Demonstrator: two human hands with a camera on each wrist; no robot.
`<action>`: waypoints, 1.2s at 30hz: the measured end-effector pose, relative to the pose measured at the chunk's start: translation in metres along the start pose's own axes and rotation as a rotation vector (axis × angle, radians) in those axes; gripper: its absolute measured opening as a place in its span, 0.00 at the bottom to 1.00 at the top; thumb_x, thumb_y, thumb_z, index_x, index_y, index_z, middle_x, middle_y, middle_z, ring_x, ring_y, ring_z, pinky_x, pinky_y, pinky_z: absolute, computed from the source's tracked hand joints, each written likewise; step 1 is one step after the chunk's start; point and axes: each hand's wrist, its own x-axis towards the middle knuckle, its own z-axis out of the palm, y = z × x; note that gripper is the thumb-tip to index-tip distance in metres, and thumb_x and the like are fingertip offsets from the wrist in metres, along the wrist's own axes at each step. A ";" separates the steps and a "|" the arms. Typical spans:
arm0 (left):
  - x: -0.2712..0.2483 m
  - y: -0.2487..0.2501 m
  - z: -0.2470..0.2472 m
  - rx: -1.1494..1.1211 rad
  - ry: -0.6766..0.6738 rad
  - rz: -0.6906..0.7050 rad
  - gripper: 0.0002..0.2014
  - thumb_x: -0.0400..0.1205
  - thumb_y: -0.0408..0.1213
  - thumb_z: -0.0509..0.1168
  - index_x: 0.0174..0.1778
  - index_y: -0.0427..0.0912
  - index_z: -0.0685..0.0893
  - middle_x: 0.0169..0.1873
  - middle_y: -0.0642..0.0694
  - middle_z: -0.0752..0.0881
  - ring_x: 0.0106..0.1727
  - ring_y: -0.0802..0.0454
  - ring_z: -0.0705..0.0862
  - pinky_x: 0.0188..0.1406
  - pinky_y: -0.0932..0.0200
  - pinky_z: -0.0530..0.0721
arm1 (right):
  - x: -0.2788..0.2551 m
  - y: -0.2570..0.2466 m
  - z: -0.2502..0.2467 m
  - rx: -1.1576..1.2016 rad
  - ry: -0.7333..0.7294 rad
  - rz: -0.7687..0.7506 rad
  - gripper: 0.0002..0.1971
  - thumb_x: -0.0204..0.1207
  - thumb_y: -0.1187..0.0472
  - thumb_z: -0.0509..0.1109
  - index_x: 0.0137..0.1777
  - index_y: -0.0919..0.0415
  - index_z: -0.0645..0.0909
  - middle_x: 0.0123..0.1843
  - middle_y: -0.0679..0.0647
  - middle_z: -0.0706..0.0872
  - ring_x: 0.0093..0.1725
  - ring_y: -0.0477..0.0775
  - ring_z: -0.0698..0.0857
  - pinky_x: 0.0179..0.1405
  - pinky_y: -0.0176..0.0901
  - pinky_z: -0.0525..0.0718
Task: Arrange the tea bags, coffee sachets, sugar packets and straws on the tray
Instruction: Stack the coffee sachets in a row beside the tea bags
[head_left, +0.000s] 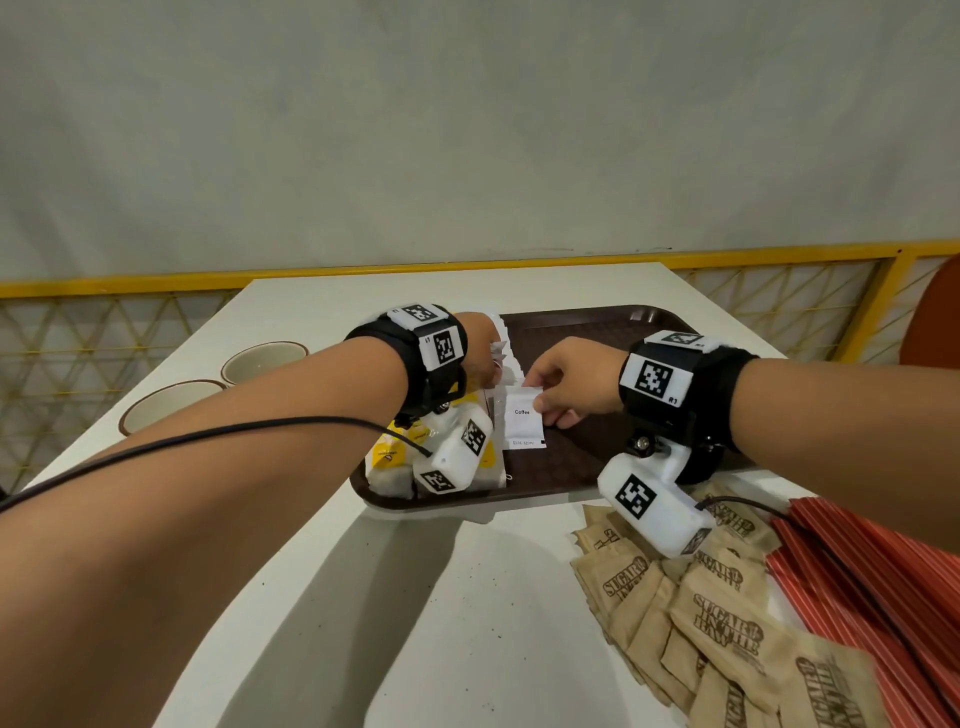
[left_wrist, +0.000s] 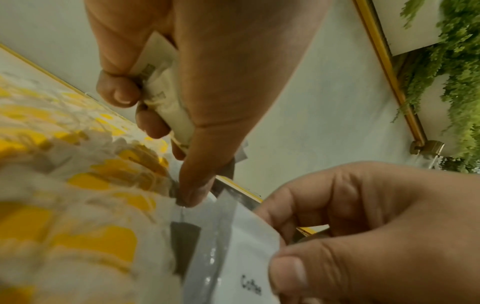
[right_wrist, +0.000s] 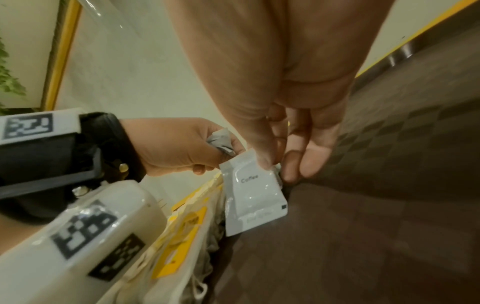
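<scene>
At the table's (head_left: 291, 597) near right corner: sugar packets (head_left: 717, 618) in a loose heap, red straws (head_left: 872, 587) beside them at the right edge. Neither is on the tray (head_left: 587, 332) yet.

On the tray's near left corner: tea bags (head_left: 387, 460), yellow-and-white, piled against the rim.

Just beyond, mid-tray: right hand (head_left: 569, 382) pinches a white coffee sachet (head_left: 523, 420) by its top right corner, thumb over fingertips; the body of the sachet hangs below and left of the pinch, lower edge at the tray floor, touching the tea bag pile.

Left hand (head_left: 480, 353) is curled round a bunch of further sachets (left_wrist: 166, 96), index fingertip pressing down at the seam between tea bags and coffee row.

Risks, my read:
- corner pinch is weak, so the sachet can pivot and land skewed
- it can slide onto the tea bags, as nothing separates the two groups
- left wrist camera housing sits over the tea bags; a wrist drop would scatter them
- bunch in the left fist may fan out or slip
</scene>
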 end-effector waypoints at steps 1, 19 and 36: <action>0.001 0.000 0.000 -0.007 -0.004 0.000 0.19 0.82 0.31 0.62 0.26 0.46 0.65 0.26 0.51 0.67 0.25 0.57 0.65 0.23 0.70 0.63 | 0.001 0.000 -0.001 0.013 0.006 0.007 0.06 0.79 0.71 0.68 0.52 0.63 0.82 0.43 0.58 0.87 0.37 0.47 0.87 0.39 0.38 0.88; 0.002 -0.023 -0.010 -0.250 0.168 -0.002 0.07 0.80 0.37 0.65 0.37 0.42 0.77 0.36 0.45 0.77 0.41 0.50 0.74 0.33 0.68 0.71 | 0.018 -0.005 -0.006 0.065 0.052 0.060 0.11 0.71 0.72 0.76 0.43 0.62 0.77 0.38 0.61 0.87 0.33 0.52 0.88 0.37 0.44 0.90; 0.001 -0.020 0.004 -0.168 0.159 0.009 0.10 0.77 0.38 0.69 0.50 0.37 0.88 0.43 0.42 0.84 0.43 0.49 0.78 0.43 0.57 0.75 | 0.007 -0.005 0.008 0.020 0.060 0.082 0.13 0.68 0.64 0.81 0.38 0.64 0.77 0.34 0.63 0.88 0.34 0.58 0.86 0.41 0.46 0.89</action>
